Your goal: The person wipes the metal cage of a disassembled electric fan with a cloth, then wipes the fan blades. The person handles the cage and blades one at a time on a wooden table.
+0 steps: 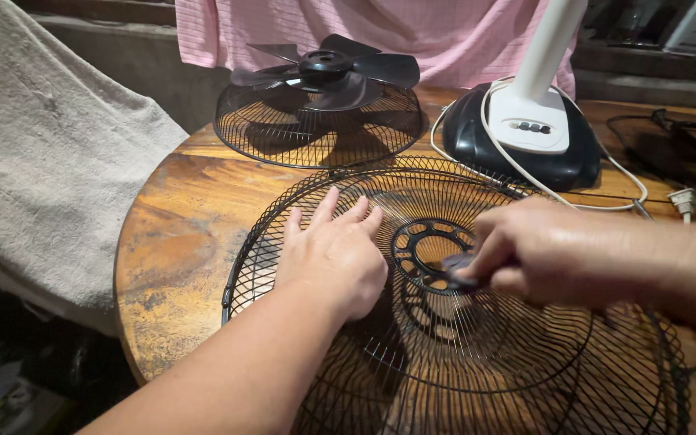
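Wire, wood, plastic and cloth

The near guard [477, 354] is thin black-coated metal wire, faintly shiny, with a matt black hub ring [432, 254]; the far guard [320, 129] is the same wire and carries dull dark plastic blades [332, 68]. The table [179, 242] is varnished wood, glossy, its finish worn and blotched. The fan base [525, 137] is glossy black and smooth white plastic, with a white rubbery cord [606, 201]. The grey cloth [42, 161] looks rough, the pink cloth [445, 32] fine-ribbed.
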